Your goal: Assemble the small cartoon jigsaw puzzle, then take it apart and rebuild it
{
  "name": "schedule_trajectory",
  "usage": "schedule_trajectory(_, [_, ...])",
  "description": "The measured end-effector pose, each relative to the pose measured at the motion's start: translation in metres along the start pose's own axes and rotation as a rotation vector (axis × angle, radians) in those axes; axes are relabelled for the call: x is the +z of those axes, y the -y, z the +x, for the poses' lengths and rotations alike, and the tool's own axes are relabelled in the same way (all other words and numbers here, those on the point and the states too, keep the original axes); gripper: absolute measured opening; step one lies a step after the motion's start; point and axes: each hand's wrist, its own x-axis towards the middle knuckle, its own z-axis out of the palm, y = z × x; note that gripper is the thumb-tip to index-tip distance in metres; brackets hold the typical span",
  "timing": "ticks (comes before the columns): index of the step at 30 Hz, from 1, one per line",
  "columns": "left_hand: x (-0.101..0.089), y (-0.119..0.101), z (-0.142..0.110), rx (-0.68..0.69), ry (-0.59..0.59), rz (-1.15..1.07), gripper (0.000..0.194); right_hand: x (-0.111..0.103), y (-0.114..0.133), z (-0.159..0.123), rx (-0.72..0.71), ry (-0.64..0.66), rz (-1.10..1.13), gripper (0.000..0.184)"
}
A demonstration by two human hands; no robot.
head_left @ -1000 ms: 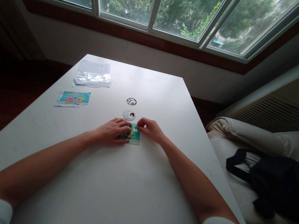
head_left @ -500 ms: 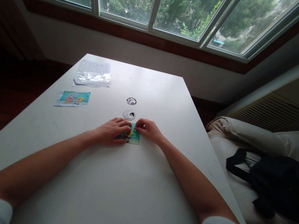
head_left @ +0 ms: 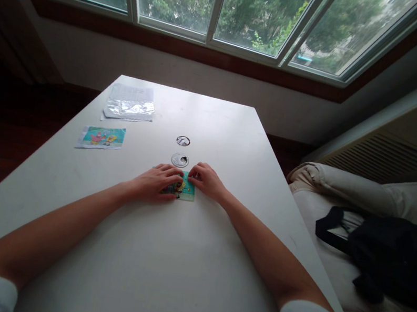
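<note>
A small flat teal cartoon picture (head_left: 187,192) with a yellow figure lies on the white table between my hands. My left hand (head_left: 156,182) rests over its left part, fingers stretched out and a little apart, hiding that side. At the picture's upper right edge, my right hand (head_left: 206,179) has its thumb and fingertips pinched together. Whatever sits in that pinch is too small to make out. Just beyond the picture are two round flat things, a grey-and-white disc (head_left: 180,160) and a smaller dark-rimmed one (head_left: 183,141).
To the left on the table (head_left: 189,270) lies a paper sheet (head_left: 103,137) with a similar cartoon scene. Behind it is a shiny clear plastic bag (head_left: 130,102) with papers. A dark cloth bag or garment (head_left: 395,256) lies on the pale sofa (head_left: 347,187) at right.
My right hand's fingers have shifted slightly and drawn closer to the picture's upper right edge. My left hand and the other things have stayed in place.
</note>
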Motion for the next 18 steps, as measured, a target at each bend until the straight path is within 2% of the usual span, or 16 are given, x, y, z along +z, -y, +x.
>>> schedule_trajectory(11, [0.0000, -0.0005, 0.0004, -0.007, 0.013, 0.019, 0.042, -0.0053, 0.0025, -0.0006, -0.118, 0.040, -0.119, 0.006])
schedule_trajectory(18, [-0.0005, -0.0014, 0.0003, -0.005, 0.011, 0.013, 0.044, -0.0071, 0.0021, -0.0004, -0.114, 0.057, -0.126, 0.006])
